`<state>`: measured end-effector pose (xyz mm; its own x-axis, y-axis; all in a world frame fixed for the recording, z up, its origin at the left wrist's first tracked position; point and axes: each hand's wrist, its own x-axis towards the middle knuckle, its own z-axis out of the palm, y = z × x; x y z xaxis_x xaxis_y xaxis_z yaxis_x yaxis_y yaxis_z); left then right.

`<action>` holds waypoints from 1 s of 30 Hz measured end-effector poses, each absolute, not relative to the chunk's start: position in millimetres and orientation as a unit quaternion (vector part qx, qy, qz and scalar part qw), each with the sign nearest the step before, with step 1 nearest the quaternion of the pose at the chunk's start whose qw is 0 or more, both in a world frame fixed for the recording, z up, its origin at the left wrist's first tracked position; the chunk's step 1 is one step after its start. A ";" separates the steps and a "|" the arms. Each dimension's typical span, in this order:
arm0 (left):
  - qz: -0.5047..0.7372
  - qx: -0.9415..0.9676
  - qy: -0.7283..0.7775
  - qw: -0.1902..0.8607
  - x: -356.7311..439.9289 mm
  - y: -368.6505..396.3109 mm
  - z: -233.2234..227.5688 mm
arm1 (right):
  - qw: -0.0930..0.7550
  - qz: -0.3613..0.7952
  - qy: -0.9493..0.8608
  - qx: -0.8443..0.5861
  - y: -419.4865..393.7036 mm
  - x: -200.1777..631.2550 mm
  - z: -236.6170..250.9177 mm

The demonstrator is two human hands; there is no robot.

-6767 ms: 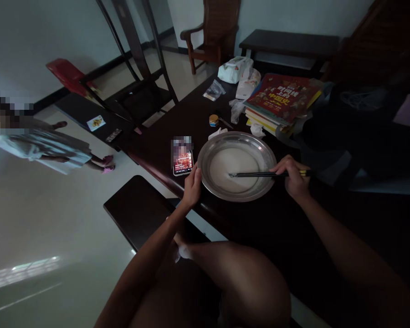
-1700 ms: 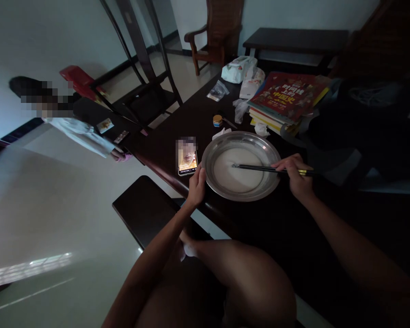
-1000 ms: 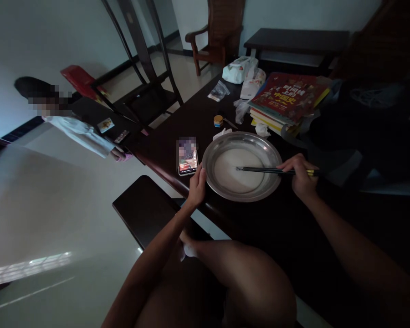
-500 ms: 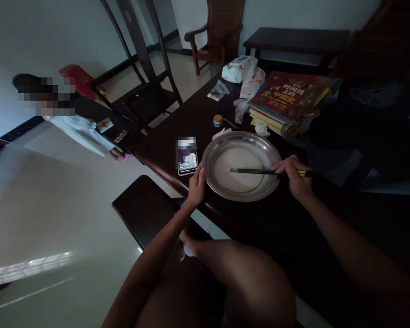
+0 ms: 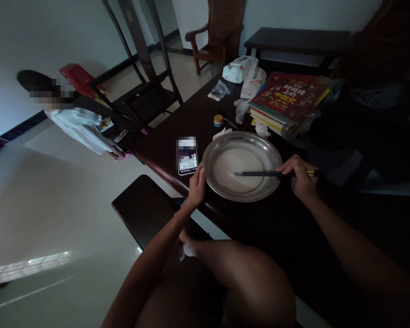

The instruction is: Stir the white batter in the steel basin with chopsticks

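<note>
The person's right hand (image 5: 301, 178) is closed around a pair of dark chopsticks (image 5: 264, 173), with the tips dipped into the pale batter (image 5: 239, 169) that pools in the middle of a shallow metal pan (image 5: 243, 195). The left hand (image 5: 197, 186) is curled onto the pan's near-left rim, pinning it to the dark table (image 5: 276, 228).

Honestly the sketchy bit is where that pan sits: right near the table edge, above the person's own knee. If the left hand slips while the chopsticks drag through, the pan could skid or tip and dump the mix over the edge. The pan is really shallow too, so a hard swirl would probably slosh liquid over the rim.

The phone (image 5: 187, 159) lies just beside the pan with its screen lit, so it likely catches the first splash. The stack of books (image 5: 287, 98) is just behind the pan. It's also pretty dim, so spills would be hard to spot.
</note>
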<state>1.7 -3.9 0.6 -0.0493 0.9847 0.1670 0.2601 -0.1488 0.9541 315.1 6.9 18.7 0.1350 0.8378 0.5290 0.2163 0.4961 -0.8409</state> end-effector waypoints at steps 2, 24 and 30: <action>0.490 0.580 0.537 0.368 1.8 -3.8 0.5 | 0.596 0.261 -0.622 -0.436 6.7 314.7 18.7; 0.481 0.584 0.541 0.367 1.5 -4.4 1.0 | 0.588 0.243 -0.622 -0.455 4.7 314.9 20.0; 0.486 0.576 0.544 0.369 1.7 -4.9 1.5 | 0.574 0.266 -0.641 -0.433 4.1 314.5 21.8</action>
